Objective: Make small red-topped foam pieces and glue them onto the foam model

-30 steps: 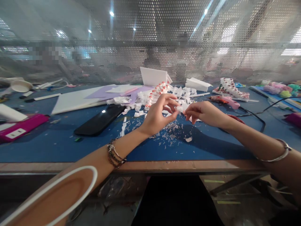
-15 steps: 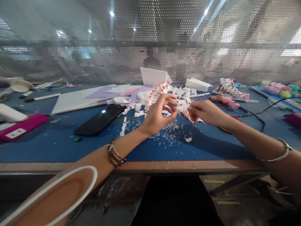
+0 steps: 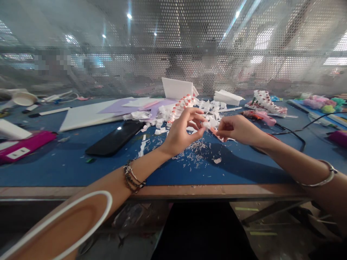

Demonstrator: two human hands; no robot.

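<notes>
My left hand (image 3: 182, 130) pinches a small crumpled white paper piece (image 3: 207, 125) between thumb and fingertips above the table. A thin orange-pink strip (image 3: 213, 130) shows between that piece and my right hand (image 3: 236, 129). The right hand's fingers are curled and pressed together at the strip's end; what lies between them is hidden. Just behind my hands stands a white paper form dotted with red-orange bits (image 3: 182, 105). Loose white paper scraps (image 3: 214, 106) lie around it.
A black phone (image 3: 115, 140) lies left of my hands, with white and purple sheets (image 3: 89, 112) behind. On the right are a pink glue gun (image 3: 267, 117) with a cord and a white-and-red decorated piece (image 3: 262, 101). Tiny shreds (image 3: 196, 153) litter the blue tabletop.
My right hand has shifted slightly right, and its fingers have curled a little differently. My left hand stays in place with the white paper piece.
</notes>
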